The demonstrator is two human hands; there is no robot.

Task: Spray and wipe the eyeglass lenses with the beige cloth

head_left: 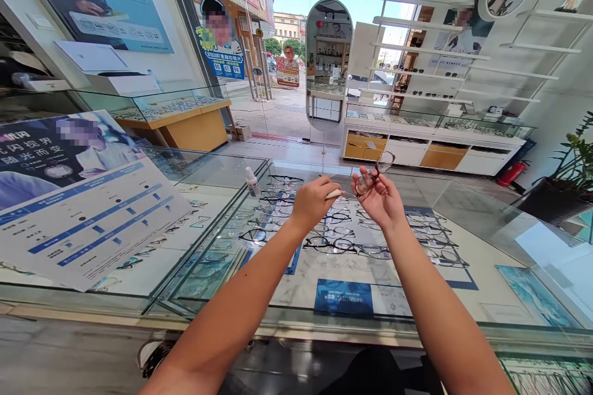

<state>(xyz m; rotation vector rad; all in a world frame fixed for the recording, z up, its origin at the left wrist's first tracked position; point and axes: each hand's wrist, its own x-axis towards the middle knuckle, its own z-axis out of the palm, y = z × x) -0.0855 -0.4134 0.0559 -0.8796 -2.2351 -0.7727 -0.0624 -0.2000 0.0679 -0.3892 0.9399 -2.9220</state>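
Above the glass counter, my right hand [380, 199] grips a pair of eyeglasses [364, 184] by the frame, with the lenses raised and tilted. My left hand [315, 199] is closed around a slim white tool [333, 194]. Its thin end points right, toward the glasses; whether it touches them I cannot tell. Below both hands, rows of dark-framed eyeglasses [330, 245] lie inside the display case [296, 311]. A small white spray bottle [252, 182] stands on the glass to the left of my left hand.
A large printed price board [92, 210] leans over the counter's left part. Inside the case lies a blue card [343, 298]. Beyond the counter are an oval mirror [328, 68], wall shelves [430, 52] and another display cabinet [407, 151]. A potted plant [551, 191] stands at right.
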